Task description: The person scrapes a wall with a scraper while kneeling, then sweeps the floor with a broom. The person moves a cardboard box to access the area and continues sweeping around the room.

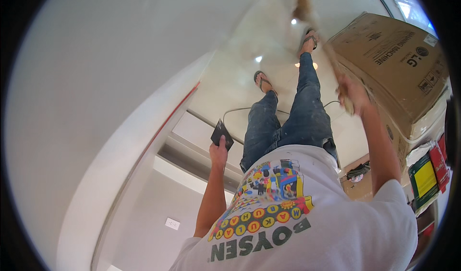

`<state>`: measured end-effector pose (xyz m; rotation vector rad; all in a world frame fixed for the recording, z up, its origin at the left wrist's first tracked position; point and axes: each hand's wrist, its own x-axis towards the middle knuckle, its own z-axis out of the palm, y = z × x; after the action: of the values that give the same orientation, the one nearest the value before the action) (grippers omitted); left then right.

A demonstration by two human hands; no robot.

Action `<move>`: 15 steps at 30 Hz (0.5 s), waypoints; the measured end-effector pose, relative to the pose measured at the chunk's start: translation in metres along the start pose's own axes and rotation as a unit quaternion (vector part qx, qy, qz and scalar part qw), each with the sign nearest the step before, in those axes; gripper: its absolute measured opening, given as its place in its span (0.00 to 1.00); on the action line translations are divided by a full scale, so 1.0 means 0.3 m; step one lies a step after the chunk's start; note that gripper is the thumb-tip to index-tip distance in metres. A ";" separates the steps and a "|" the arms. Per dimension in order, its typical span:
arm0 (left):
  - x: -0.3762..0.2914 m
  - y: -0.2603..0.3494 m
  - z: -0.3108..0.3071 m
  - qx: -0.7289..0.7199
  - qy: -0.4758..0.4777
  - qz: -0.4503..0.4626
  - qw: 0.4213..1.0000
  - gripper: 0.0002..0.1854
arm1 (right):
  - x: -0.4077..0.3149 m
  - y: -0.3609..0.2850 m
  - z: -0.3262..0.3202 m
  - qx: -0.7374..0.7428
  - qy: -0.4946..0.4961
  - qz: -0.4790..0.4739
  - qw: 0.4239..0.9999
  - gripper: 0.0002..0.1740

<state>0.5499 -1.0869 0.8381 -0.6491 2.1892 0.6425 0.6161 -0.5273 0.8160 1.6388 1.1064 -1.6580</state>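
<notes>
My left hand [218, 155] grips a dark, flat, square-edged blade [222, 134], which looks like a putty spreader, with the thumb pressed on its face. Out to the right, my right hand [354, 94] is closed around the near end of a long wooden handle [334, 60]. The handle slants away over the floor to a brown, brush-like end [302, 4] near my right foot. Motion blur hides the exact form of that end. Both arms are held apart from my body.
On the right stands a large LG washing machine carton [392, 55]. A green-and-yellow package [424, 181] lies nearer me. A thin cable [236, 109] crosses the glossy floor [230, 76] behind my legs. To the left rises a pale wall [108, 55] with a red-edged corner [173, 109] and an outlet [172, 223].
</notes>
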 end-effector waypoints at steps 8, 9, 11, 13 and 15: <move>-0.052 -0.509 -0.113 0.049 -0.013 -0.152 0.987 0.25 | 0.270 0.633 1.086 -0.111 -0.418 0.134 0.892 0.15; -0.058 -0.529 -0.116 0.020 -0.014 -0.102 0.994 0.25 | 0.356 0.707 1.278 -0.155 -0.363 0.134 0.909 0.14; -0.081 -0.547 -0.132 -0.004 -0.031 -0.088 0.996 0.25 | 0.503 0.810 1.575 -0.182 -0.355 0.097 0.912 0.12; -0.089 -0.540 -0.144 0.022 -0.027 -0.097 0.995 0.26 | 0.575 0.844 1.669 -0.106 -0.341 0.093 0.929 0.13; -0.076 -0.521 -0.142 0.032 -0.029 -0.101 0.994 0.26 | 0.540 0.841 1.596 0.134 -0.251 0.158 0.946 0.16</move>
<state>0.6386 -1.2242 0.8436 -0.7969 2.0495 0.4785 0.5610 -1.0346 0.5734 1.3386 0.3593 -1.9094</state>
